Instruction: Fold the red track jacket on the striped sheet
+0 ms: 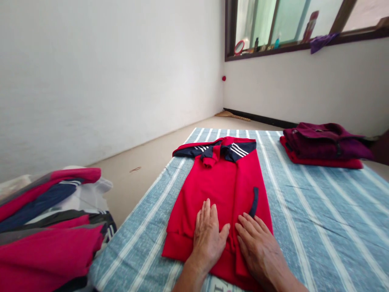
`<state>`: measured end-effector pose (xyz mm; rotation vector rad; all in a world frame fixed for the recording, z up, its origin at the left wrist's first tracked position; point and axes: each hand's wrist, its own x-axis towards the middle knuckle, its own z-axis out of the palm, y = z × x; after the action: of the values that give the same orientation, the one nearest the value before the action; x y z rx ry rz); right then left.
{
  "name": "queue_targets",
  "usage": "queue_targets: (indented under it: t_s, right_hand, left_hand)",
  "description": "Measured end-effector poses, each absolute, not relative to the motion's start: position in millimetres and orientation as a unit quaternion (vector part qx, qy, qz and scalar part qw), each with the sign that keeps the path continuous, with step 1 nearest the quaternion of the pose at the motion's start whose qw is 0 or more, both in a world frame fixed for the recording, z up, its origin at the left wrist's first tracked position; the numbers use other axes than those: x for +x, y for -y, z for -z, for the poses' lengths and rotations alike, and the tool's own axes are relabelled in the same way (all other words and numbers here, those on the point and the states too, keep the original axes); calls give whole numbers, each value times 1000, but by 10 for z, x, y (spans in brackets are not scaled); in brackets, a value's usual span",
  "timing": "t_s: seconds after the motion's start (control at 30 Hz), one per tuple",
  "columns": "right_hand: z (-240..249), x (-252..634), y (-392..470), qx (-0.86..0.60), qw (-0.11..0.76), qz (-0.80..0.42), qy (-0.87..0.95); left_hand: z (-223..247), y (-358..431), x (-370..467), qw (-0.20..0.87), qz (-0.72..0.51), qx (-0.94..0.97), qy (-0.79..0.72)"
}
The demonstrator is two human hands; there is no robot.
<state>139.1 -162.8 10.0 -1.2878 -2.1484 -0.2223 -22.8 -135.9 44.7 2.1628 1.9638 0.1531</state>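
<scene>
A red jacket (215, 190) with navy shoulders and white stripes lies on a blue striped cloth (146, 227), its collar end away from me. One sleeve is laid down along the right part of its body; the other is bunched near the top left. My left hand (209, 235) rests flat on the lower middle of the jacket, fingers stretched out and thumb apart. Flat on the lower right, over the folded sleeve, lies my right hand (258, 245), close to a dark navy strip (254, 200). Neither hand grips the fabric.
Folded purple and red clothes (325, 146) are stacked at the cloth's far right. A heap of red, navy and white clothes (48, 235) stands at the left. Behind are a white wall (109, 73) and a window sill (285, 50) with small bottles and a mirror.
</scene>
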Motion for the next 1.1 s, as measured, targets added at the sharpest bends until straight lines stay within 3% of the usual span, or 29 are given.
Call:
queue_targets:
  t_s: [0.27, 1.1]
  right_hand:
    - [-179, 1380, 1612, -493, 283, 82, 819]
    - [-197, 1374, 1623, -491, 294, 72, 817]
  left_hand:
    - [-290, 1290, -290, 58, -78, 752, -652]
    - [-363, 1333, -250, 47, -47, 752, -655]
